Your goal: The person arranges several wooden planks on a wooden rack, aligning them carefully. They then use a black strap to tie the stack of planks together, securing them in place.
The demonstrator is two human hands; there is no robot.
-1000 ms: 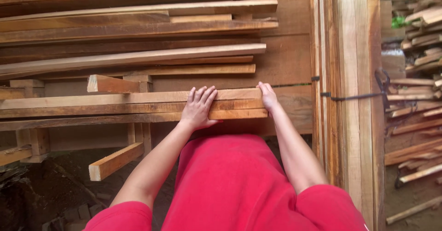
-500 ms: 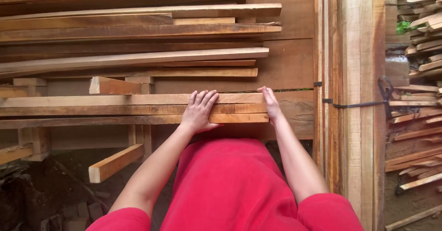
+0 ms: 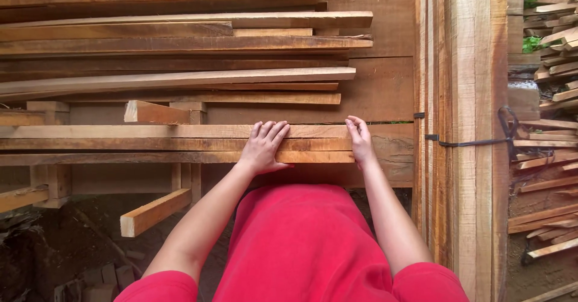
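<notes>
Here, looking down, I see my two bare hands on a stack of long planks (image 3: 150,144). The planks lie flat with their long axis running left to right across the view, and their cut ends point right, stopping at my right hand. My left hand (image 3: 264,148) lies palm down on top of the stack, fingers spread flat, an open grip that clasps nothing. My right hand (image 3: 360,139) cups the end of the stack, fingers curled over the top edge; I cannot tell how firmly it grips. The stack rests on a rough wooden rack (image 3: 57,178) just in front of my red clothing (image 3: 301,248). More boards (image 3: 180,43) lie stacked behind, pointing the same way. A tied bundle of timber (image 3: 469,127) stands at my right.
</notes>
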